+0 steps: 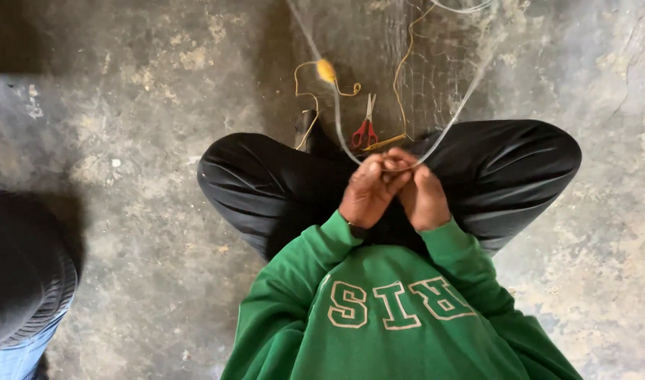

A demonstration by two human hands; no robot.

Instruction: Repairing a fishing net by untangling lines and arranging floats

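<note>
Underfoot, the grey concrete floor fills the scene, with a dark-clad figure at the near left edge. At the centre sits the person in a green sweatshirt, black-trousered knees spread left and right. A fine, pale fishing net stretches from the far side down to the hands, its edge cords meeting at the fingers. The left hand and right hand are pressed together just above the lap, knuckles up, fingers curled and pinched on the net's cords. On the floor just beyond them lie red-handled scissors, a yellowish netting needle and a small yellow float on tan twine.
</note>
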